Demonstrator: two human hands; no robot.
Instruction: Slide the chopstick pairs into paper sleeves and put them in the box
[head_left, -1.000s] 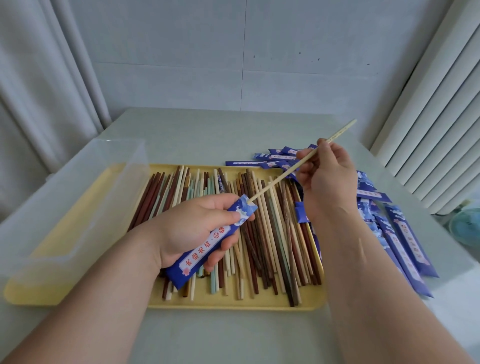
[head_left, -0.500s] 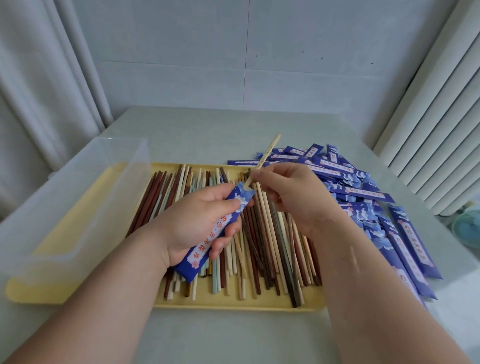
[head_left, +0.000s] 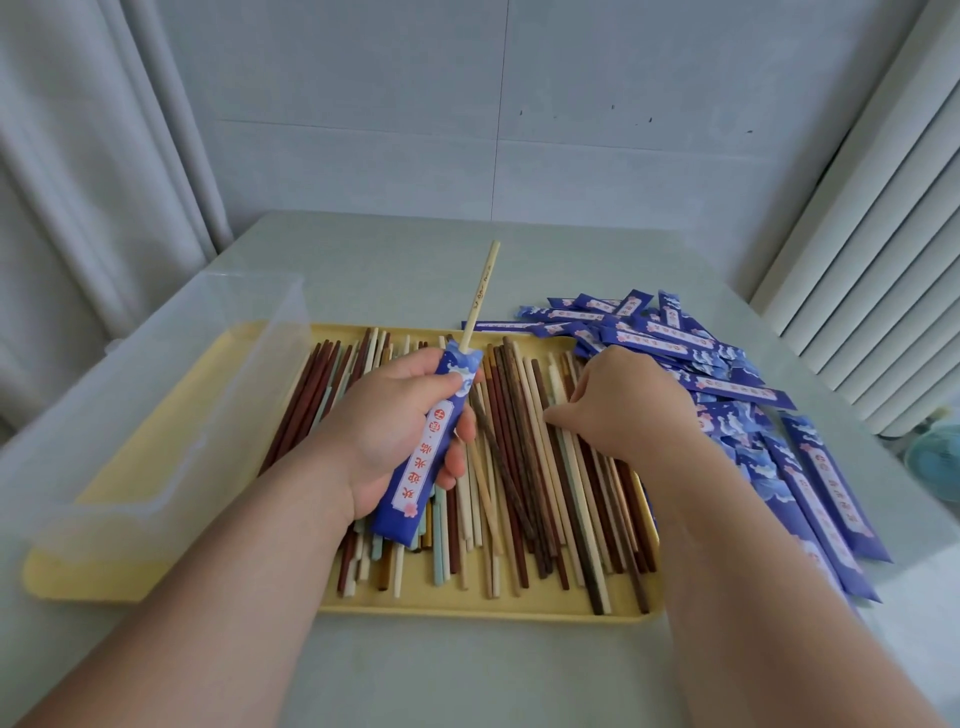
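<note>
Head view: my left fingers (head_left: 464, 423) clench a sleeve (head_left: 426, 452), chopstick (head_left: 480, 296) poking beyond them; right fingers (head_left: 589, 378) on loose chopsticks (head_left: 519, 493), grasp unclear.

You are working in a plain indoor room set up as a hand-packing station; home or workshop cannot be determined.

Evidence:
- Beyond your left hand (head_left: 395, 431) and right hand (head_left: 628, 400), a pale table (head_left: 415, 260) meets a bare panelled wall (head_left: 571, 104).
- Left of your left hand stand a clear plastic box (head_left: 156, 389) and a grey curtain (head_left: 78, 182).
- Right of your right hand lie heaped paper sleeves (head_left: 675, 343), with a white ribbed panel (head_left: 857, 234) beyond.
- Under both hands sits a yellow tray (head_left: 467, 605) of loose chopsticks (head_left: 545, 493).
</note>
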